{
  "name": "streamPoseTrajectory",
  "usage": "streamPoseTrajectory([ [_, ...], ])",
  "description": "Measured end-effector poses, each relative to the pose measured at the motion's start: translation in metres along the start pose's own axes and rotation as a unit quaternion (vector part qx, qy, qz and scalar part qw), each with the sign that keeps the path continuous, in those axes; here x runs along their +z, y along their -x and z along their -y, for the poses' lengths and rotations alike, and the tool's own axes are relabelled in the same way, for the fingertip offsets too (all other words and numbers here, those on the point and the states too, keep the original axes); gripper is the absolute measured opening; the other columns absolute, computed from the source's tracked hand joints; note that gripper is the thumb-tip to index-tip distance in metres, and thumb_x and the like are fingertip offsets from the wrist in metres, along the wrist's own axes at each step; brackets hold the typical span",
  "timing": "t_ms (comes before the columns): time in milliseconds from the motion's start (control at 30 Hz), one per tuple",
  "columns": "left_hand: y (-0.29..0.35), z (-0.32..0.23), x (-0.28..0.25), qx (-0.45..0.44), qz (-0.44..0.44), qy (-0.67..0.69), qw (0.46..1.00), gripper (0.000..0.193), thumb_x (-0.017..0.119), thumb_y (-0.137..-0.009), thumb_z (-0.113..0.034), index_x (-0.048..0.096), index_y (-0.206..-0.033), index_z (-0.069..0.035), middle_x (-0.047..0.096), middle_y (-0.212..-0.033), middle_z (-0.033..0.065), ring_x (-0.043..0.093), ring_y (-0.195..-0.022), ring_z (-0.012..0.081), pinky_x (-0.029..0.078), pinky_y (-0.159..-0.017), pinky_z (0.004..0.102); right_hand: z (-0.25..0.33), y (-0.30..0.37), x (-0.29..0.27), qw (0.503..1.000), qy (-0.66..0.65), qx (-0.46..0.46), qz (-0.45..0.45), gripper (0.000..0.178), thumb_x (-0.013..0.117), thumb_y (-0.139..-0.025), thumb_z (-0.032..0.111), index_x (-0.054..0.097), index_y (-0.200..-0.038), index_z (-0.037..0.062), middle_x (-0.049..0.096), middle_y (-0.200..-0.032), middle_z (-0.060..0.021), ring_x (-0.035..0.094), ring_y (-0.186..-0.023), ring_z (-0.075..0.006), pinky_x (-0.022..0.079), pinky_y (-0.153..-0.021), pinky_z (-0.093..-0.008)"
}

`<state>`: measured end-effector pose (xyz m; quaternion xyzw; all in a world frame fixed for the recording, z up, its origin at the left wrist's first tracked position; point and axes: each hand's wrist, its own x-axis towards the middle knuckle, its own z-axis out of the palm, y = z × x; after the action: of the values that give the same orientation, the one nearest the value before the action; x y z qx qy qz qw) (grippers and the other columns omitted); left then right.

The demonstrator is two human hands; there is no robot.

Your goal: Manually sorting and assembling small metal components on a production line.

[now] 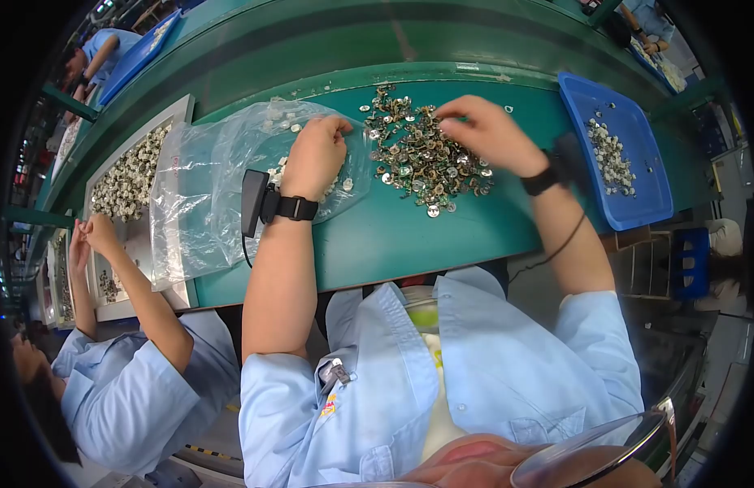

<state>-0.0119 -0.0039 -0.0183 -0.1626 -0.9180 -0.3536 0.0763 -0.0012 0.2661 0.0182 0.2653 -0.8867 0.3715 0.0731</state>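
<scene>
A loose pile of small round metallic and brown parts point(432, 154) lies on the green table in front of me. My right hand point(492, 137) hangs over the pile's upper right side, its thumb and forefinger apart and nothing visible between them. My left hand point(314, 156) is above the opening of a clear plastic bag point(206, 183), left of the pile. Its fingers are curled together, and whatever they may hold is hidden. Small white parts point(275, 172) lie in the bag beneath and around that hand. Each wrist wears a black strap with a small device.
A blue tray point(651, 179) with small pale parts stands at the right. At the left, a co-worker's hands point(96, 234) meet above a pale-framed tray point(182, 114) heaped with white parts. A raised green ledge point(377, 53) runs along the table's far side. More people work beyond it.
</scene>
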Motion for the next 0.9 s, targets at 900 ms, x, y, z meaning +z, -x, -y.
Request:
streamPoseTrajectory([
  [900,0.014,-0.05,0.018,-0.039,0.036,0.423,0.904,0.022,0.063,-0.079,-0.005,0.056,-0.1,-0.003,0.053,-0.082,-0.001,0.041,-0.062,0.0033,0.04,-0.059,0.0182,0.028,-0.011,0.032,0.892,-0.436,0.117,0.032,0.022,0.052,-0.087,0.004,0.055,-0.108,-0.0016,0.061,-0.094,-0.0057,0.056,-0.081,-0.0087,0.046,-0.074,-0.0216],
])
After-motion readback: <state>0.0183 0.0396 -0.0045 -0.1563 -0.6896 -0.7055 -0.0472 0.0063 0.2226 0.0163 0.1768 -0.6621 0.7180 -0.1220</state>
